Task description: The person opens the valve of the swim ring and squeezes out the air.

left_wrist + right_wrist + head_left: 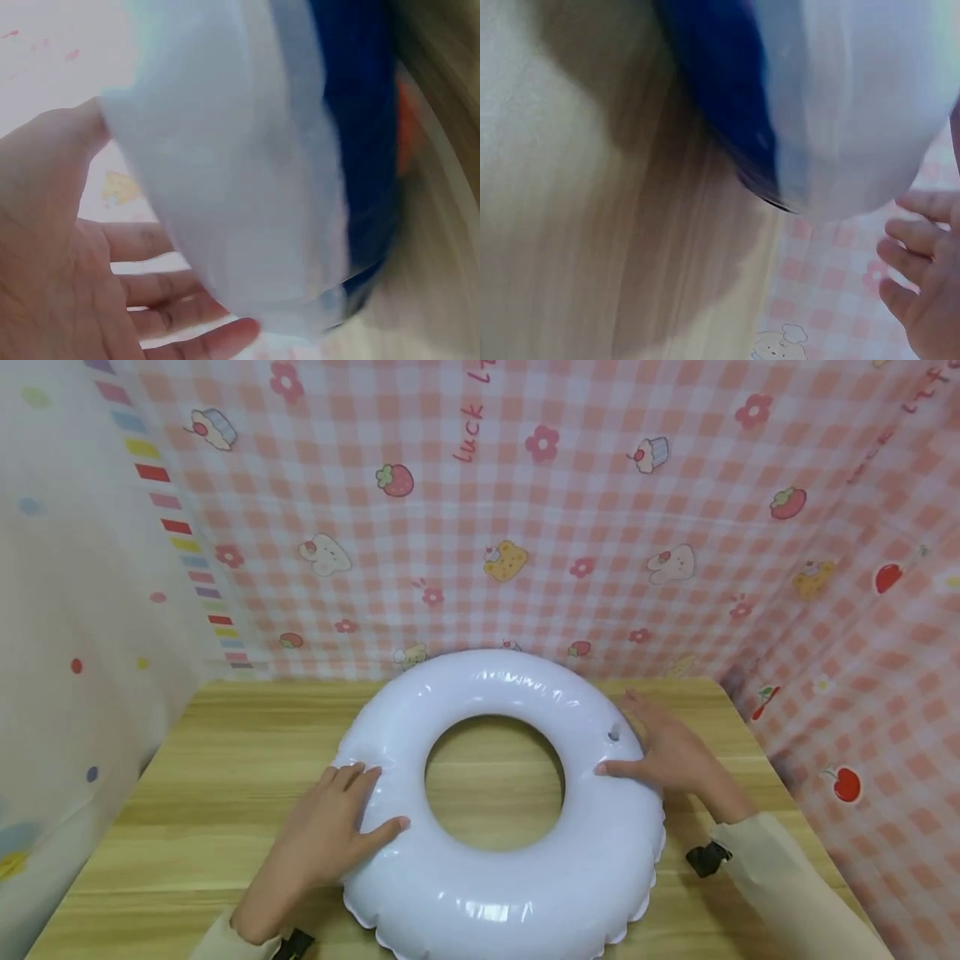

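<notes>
A white inflated swim ring (pixel 495 885) lies on the wooden table, with a small clear valve (pixel 614 732) on its upper right. My left hand (pixel 322 831) rests on the ring's left side, its thumb and fingertips touching the top surface. On the opposite side is my right hand (pixel 671 752), thumb on top and fingers spread along the outer edge. In the left wrist view, extended fingers (pixel 176 322) lie along the ring's curved side (pixel 217 165). Blue shows on the ring's underside (pixel 720 82) in the right wrist view, where the right fingers look loosely bent.
The wooden table (pixel 217 810) extends around the ring. Behind it hangs a pink checked cloth (pixel 480 602) with printed motifs, continuing along the right. A pale dotted cloth (pixel 90 593) hangs at the left. Black straps (pixel 707 858) show near the cream sleeves (pixel 795 885).
</notes>
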Action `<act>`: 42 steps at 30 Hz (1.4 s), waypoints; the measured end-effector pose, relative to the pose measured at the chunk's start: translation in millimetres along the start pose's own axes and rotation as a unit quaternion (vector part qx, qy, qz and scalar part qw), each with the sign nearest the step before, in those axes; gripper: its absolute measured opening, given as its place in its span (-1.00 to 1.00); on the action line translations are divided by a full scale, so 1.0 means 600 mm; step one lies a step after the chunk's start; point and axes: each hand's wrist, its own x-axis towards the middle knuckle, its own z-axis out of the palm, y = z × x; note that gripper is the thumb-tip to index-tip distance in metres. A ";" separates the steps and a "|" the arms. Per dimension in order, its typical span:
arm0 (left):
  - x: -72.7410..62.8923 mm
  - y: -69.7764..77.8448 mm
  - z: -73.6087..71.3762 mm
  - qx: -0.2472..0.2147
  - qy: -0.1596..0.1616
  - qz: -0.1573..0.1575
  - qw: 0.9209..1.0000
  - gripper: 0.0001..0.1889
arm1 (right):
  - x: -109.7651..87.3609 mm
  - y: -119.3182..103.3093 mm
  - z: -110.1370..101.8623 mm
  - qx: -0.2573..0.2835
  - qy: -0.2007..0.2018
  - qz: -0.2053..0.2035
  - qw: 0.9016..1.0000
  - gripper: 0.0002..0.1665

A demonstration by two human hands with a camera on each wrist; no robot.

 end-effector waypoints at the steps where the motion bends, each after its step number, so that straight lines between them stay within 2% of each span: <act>1: -0.003 0.005 -0.003 0.007 0.002 -0.005 1.000 -0.16 | 0.003 -0.002 0.000 -0.003 0.008 0.009 1.000 0.54; 5: -0.011 0.019 -0.021 0.014 0.009 -0.029 0.999 -0.43 | 0.019 -0.008 0.004 -0.007 0.038 0.027 0.999 0.45; 8: -0.008 0.019 -0.032 -0.011 0.019 -0.043 0.999 -0.67 | 0.032 -0.008 0.010 -0.006 0.056 0.021 0.998 0.37; 11: 0.003 0.007 -0.034 -0.046 0.032 -0.046 0.997 -0.80 | 0.039 -0.007 0.013 -0.009 0.057 0.016 0.998 0.32; 17: 0.044 -0.027 -0.029 -0.099 0.079 -0.018 0.992 -0.86 | 0.030 -0.017 0.003 0.005 0.044 -0.009 0.999 0.03; 20: 0.065 -0.038 -0.026 -0.097 0.096 -0.002 0.991 -0.80 | 0.015 -0.025 -0.001 0.017 0.042 -0.024 0.999 -0.03; 22: 0.079 -0.044 -0.023 -0.101 0.097 0.013 0.990 -0.69 | 0.004 -0.029 0.001 0.019 0.040 -0.029 0.999 -0.02; 25: 0.097 -0.055 -0.015 -0.105 0.075 0.045 0.991 -0.50 | -0.015 -0.036 0.007 0.019 0.038 -0.038 0.998 0.02; 28: 0.108 -0.065 0.002 -0.098 0.022 0.073 0.992 -0.29 | -0.034 -0.042 0.018 0.026 0.038 -0.048 0.998 0.06; 30: 0.109 -0.071 0.016 -0.085 -0.015 0.080 0.993 -0.21 | -0.046 -0.047 0.026 0.032 0.033 -0.051 0.998 0.06; 32: 0.106 -0.073 0.028 -0.072 -0.038 0.079 0.994 -0.18 | -0.055 -0.052 0.036 0.033 0.026 -0.053 0.998 0.06; 37: 0.104 -0.072 0.041 -0.048 -0.043 0.072 0.995 -0.14 | -0.064 -0.054 0.063 0.006 0.021 -0.050 0.999 0.05; 42: 0.105 -0.070 0.045 -0.040 -0.050 0.064 0.996 -0.13 | -0.065 -0.056 0.073 -0.007 0.030 -0.058 0.998 0.06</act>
